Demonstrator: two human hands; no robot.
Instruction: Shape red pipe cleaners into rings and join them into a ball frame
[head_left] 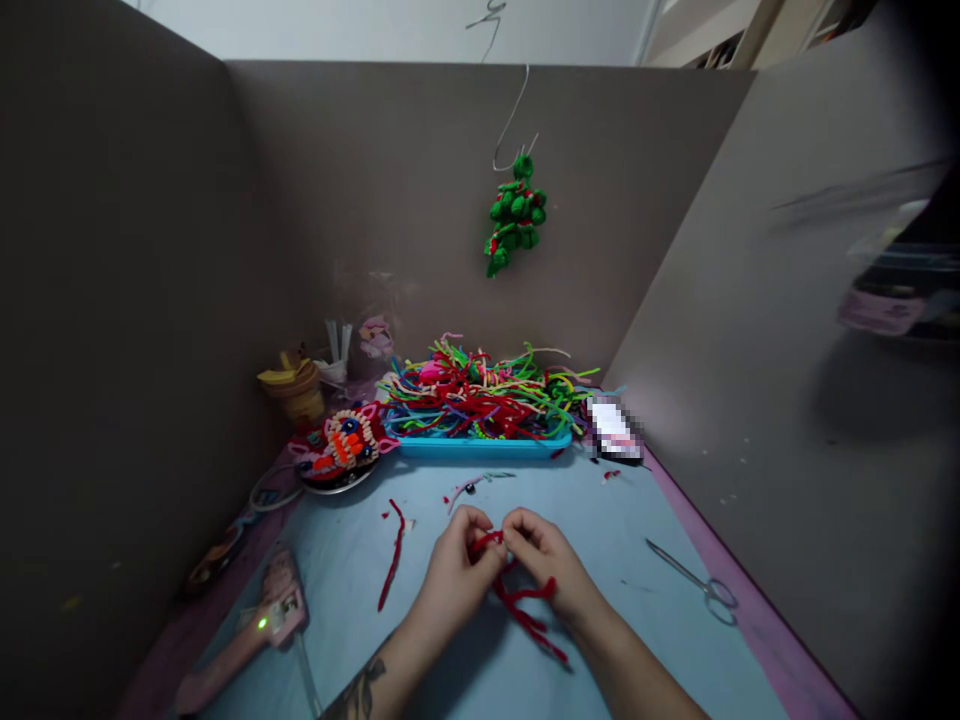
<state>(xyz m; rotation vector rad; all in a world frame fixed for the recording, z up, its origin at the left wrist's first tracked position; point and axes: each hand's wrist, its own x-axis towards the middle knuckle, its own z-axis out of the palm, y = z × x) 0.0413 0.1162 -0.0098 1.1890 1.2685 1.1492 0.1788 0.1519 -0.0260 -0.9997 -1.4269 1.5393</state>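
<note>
Grey upright panels point(420, 200) are set around a pale blue work surface point(600, 640). Bent red fuzzy-wire strands point(525, 615) are pinched over its middle by the curled left hand point(461, 560) and right hand point(546, 552); the gripped section is partly hidden by fingers. One separate red fuzzy wire point(394, 560) is laid to the left. Farther back, a shallow blue plastic tray point(480, 449) is heaped with multicoloured fuzzy wires point(487, 400). Silver metal scissors point(697, 580) are placed at right.

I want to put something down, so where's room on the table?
Mostly bare: between the right hand and the scissors, and between the glue gun and the loose red stem. It's crowded at the back, around the tray.
</note>
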